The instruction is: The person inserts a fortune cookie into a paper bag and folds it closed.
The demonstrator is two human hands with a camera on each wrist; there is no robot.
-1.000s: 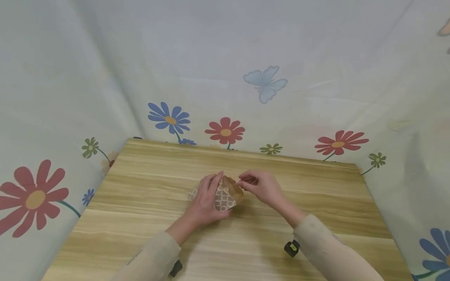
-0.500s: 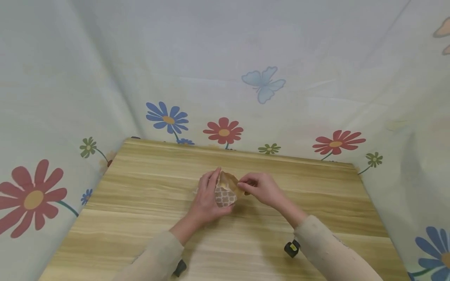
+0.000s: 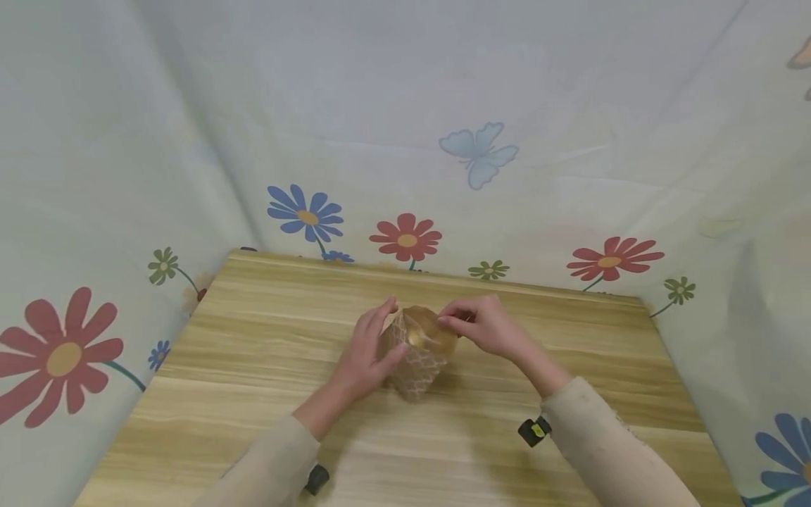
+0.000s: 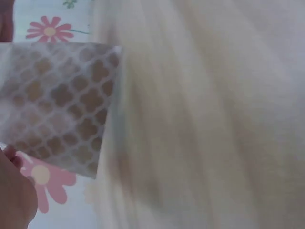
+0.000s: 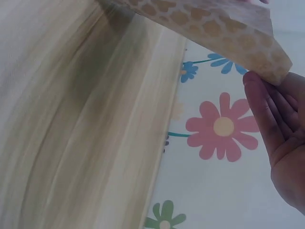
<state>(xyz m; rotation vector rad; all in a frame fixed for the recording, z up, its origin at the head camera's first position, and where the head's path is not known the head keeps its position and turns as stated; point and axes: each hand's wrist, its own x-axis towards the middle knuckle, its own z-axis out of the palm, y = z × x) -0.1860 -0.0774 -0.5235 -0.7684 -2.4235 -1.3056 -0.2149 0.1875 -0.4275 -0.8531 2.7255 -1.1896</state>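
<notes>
A brown paper bag (image 3: 415, 377) with a white lattice pattern is held over the middle of the table, its mouth gaping and the plain brown inside showing. My left hand (image 3: 357, 359) holds the bag at its left side, thumb across the front and fingers reaching up along the far side. At the upper right rim, my right hand (image 3: 484, 327) pinches the paper between thumb and index finger. The left wrist view shows the patterned face of the bag (image 4: 62, 100) spread flat. In the right wrist view, the fingertips meet a corner of the bag (image 5: 257, 52).
The wood-grain table (image 3: 253, 352) carries the work, with its far edge against a white curtain (image 3: 380, 105) printed with flowers and a butterfly. Small black wrist cameras (image 3: 535, 431) sit below both sleeves.
The bag has turned upright and its mouth has spread wider. My left hand has slid toward the bag's left side, uncovering its front, and my right hand has risen slightly to the right.
</notes>
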